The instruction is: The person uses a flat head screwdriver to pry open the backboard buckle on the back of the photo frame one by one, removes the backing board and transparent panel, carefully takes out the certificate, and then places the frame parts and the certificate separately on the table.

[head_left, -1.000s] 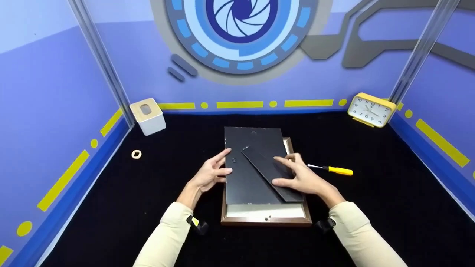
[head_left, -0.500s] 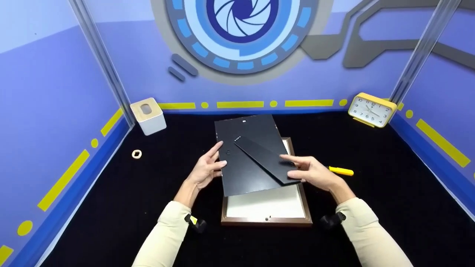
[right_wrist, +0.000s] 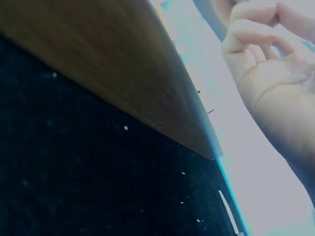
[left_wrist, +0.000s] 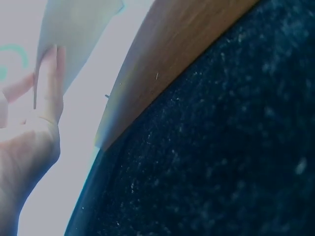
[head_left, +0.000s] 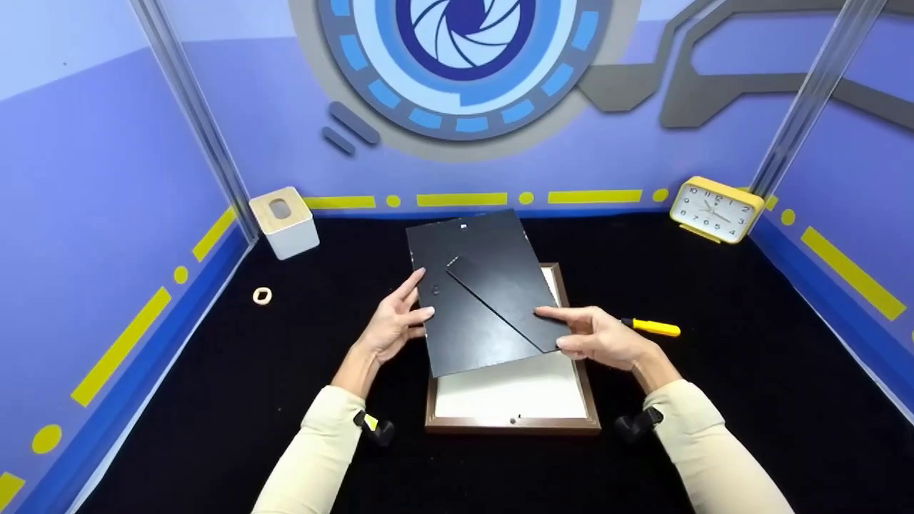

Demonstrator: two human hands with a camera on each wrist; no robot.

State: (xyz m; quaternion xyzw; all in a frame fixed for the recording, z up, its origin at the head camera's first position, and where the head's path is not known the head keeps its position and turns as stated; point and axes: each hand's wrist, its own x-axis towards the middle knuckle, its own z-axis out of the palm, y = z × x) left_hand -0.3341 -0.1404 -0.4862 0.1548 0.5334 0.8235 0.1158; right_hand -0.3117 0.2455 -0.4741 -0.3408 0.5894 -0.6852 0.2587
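A black photo frame backing board [head_left: 471,343] is held tilted above a brown wooden photo frame [head_left: 514,429] on the dark cloth. The board's stand leg [head_left: 510,303] lies folded flat against it. My left hand [head_left: 389,325] pinches the board's left edge, thumb on top and fingers behind; the left wrist view shows fingers [left_wrist: 51,88] against its underside. At the lower right corner, my right hand [head_left: 607,341] grips the board and the leg's end between thumb and curled fingers. Below the board a white sheet [head_left: 510,396] shows inside the frame.
A yellow-handled screwdriver [head_left: 655,328] lies right of the frame, partly behind the right hand. A white tissue box [head_left: 293,239] with a wooden top stands back left, near a small wooden ring [head_left: 262,296]. A yellow clock [head_left: 716,210] stands back right. Walls enclose the sides and back.
The backing board has been lifted off the frame, moved up and left, and turned slightly. Its stand leg has folded down flat. My right hand has shifted to the corner.
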